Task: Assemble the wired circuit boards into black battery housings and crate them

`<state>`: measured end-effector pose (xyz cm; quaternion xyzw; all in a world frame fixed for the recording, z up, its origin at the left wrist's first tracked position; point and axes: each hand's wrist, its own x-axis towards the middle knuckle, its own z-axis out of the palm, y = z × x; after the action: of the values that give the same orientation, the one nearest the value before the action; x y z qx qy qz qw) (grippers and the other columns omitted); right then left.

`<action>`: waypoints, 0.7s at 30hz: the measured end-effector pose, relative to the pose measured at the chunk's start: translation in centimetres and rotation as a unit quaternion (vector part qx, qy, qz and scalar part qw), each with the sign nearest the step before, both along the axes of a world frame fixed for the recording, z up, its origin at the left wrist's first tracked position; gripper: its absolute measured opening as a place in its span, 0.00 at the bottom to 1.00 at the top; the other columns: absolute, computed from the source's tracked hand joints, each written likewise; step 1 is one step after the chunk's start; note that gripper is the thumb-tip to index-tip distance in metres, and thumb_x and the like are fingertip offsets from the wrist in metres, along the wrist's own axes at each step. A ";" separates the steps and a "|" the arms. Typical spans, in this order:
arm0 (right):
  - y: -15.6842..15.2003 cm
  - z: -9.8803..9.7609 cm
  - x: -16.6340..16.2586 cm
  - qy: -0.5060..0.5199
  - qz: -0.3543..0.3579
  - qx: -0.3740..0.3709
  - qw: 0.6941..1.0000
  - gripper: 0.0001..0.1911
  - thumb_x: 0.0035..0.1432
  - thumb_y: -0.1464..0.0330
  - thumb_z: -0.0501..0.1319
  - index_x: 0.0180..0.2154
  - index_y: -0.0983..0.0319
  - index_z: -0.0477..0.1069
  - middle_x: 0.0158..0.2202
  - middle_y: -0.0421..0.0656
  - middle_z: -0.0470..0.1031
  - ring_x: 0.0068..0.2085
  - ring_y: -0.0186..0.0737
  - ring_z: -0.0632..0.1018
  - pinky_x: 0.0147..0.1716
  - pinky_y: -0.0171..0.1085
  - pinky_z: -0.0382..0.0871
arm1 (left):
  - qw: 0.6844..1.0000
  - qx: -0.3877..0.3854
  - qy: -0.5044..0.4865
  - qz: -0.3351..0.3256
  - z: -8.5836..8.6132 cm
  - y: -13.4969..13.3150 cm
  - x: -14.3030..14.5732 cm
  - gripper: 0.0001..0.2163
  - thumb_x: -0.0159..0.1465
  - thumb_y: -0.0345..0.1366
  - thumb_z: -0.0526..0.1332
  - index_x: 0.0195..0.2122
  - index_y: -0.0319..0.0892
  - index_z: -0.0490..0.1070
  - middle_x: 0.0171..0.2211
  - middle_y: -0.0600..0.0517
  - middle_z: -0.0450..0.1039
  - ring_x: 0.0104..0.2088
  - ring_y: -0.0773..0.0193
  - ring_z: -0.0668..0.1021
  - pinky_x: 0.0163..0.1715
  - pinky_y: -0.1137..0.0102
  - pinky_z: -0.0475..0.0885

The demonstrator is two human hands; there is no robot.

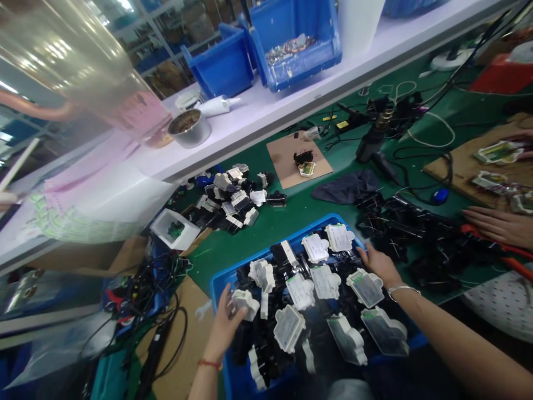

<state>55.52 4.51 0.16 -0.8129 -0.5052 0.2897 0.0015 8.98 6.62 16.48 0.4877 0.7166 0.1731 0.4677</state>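
A blue tray full of white plastic housings with clear covers and black parts is in front of me at the lower middle. At its left side my left hand curls its thumb and fingers around a small white plastic housing. My right hand is closed on the tray's right rim, its fingertips at the far right corner. Near that hand lie a white housing with a grey window and a white-labelled housing. The undersides of both hands are hidden.
Beyond the tray, a pile of white and black housings lies on the green table. A cardboard sheet, hot-air gun and black cables stand farther back. Blue bins sit on a shelf. A co-worker's hand is at right.
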 end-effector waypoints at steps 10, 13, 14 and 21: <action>0.0 -0.1 -0.1 -0.002 -0.004 -0.001 1.000 0.23 0.66 0.56 0.41 0.44 0.65 0.64 0.30 0.52 0.77 0.34 0.53 0.79 0.30 0.40 0.65 | 0.949 0.170 0.245 -0.103 -0.6 18.0 3.5 0.19 0.59 0.42 0.56 0.50 0.40 0.65 0.47 0.43 0.71 0.45 0.56 0.75 0.47 0.61 0.69; 0.1 0.1 -0.1 -0.003 -0.004 0.003 1.000 0.22 0.66 0.56 0.42 0.43 0.64 0.64 0.29 0.52 0.77 0.33 0.52 0.79 0.30 0.39 0.65 | 0.919 0.179 0.318 -0.147 -3.8 23.7 7.3 0.23 0.55 0.38 0.62 0.52 0.42 0.66 0.51 0.40 0.68 0.53 0.48 0.69 0.53 0.55 0.63; 0.1 0.2 -0.1 -0.003 -0.004 0.004 1.000 0.22 0.66 0.56 0.42 0.43 0.64 0.64 0.29 0.51 0.77 0.33 0.51 0.80 0.30 0.39 0.65 | 0.910 0.178 0.339 -0.158 -4.9 24.8 8.5 0.24 0.53 0.37 0.64 0.52 0.43 0.66 0.51 0.40 0.67 0.55 0.45 0.66 0.53 0.53 0.61; 0.1 0.1 -0.2 -0.013 -0.006 0.005 1.000 0.21 0.66 0.56 0.41 0.44 0.63 0.63 0.31 0.50 0.77 0.35 0.51 0.79 0.31 0.38 0.65 | 0.882 0.177 0.391 -0.192 -8.8 24.8 12.3 0.26 0.53 0.35 0.64 0.54 0.44 0.63 0.49 0.36 0.66 0.56 0.39 0.62 0.54 0.45 0.51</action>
<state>55.35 4.59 0.31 -0.8200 -0.5013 0.2762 0.0007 21.31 31.44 7.65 0.7187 0.6908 -0.0011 0.0792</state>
